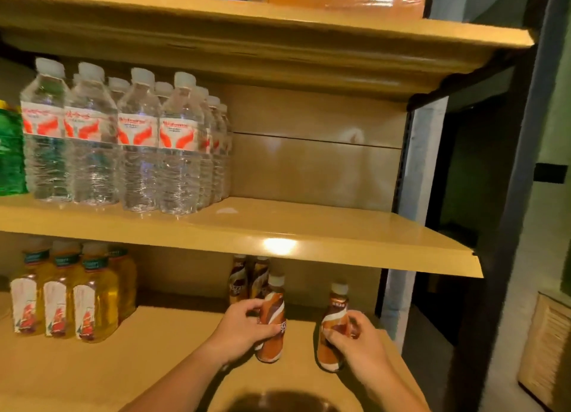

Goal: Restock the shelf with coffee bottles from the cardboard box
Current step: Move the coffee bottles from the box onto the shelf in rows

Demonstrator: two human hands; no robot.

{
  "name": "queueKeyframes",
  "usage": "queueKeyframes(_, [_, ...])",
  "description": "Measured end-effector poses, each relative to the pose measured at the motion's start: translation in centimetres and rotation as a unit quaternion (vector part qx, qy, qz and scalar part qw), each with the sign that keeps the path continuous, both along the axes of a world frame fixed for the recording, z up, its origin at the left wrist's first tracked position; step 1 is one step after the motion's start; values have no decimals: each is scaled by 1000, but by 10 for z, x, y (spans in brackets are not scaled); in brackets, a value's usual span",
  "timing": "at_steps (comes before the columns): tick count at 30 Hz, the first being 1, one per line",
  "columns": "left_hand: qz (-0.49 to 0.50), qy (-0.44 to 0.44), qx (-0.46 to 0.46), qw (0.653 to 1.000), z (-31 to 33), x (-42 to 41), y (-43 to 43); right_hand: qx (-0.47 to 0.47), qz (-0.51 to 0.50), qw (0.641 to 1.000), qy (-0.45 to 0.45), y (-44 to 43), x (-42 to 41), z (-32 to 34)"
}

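Observation:
Two brown coffee bottles with white caps stand upright on the lower shelf (173,343). My left hand (244,325) grips the left coffee bottle (273,316) around its middle. My right hand (352,334) grips the right coffee bottle (335,319) at its lower half. Behind them, two more coffee bottles (248,277) stand deeper on the same shelf, partly hidden by the shelf board above. The cardboard box is out of view.
Several yellow juice bottles (61,294) stand at the left of the lower shelf. Water bottles (123,139) and a green bottle (10,152) fill the left of the middle shelf (309,226). The rack's dark post (506,195) is at the right.

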State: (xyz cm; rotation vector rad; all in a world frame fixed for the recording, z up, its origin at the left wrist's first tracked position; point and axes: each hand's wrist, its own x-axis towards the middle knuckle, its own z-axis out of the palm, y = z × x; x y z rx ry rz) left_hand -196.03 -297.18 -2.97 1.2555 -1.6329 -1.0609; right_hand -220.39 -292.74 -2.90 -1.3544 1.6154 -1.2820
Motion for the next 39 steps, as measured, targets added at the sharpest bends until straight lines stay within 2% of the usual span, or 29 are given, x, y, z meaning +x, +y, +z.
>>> queueKeyframes(9, [56, 7, 35, 998, -25, -30, -68, 56, 9, 998, -11, -87, -14, -29])
queueKeyframes(14, [78, 15, 0, 997, -34, -32, -90, 135, -8, 990, -38, -116, -14, -34])
queueKeyframes(19, [89, 11, -36, 995, -50, -33, -105, 156, -26, 981, -111, -140, -8, -43])
queueKeyframes(21, [83, 0, -82, 993, -50, -36, -107, 153, -24, 982, -109, -149, -5, -44])
queueKeyframes(24, [82, -39, -137, 986, -56, -39, -114, 130, -7, 991, -38, -161, -1, -49])
queueKeyframes(27, [112, -94, -199, 969, -56, -48, -119, 14, 32, 999, 25, -168, 3, -48])
queueKeyframes(29, [140, -147, -227, 952, -54, -54, -120, -41, 48, 998, 32, -167, 4, -42])
queueKeyframes(39, [172, -240, -230, 927, -53, -59, -135, -68, 41, 997, 0, -182, 6, -48])
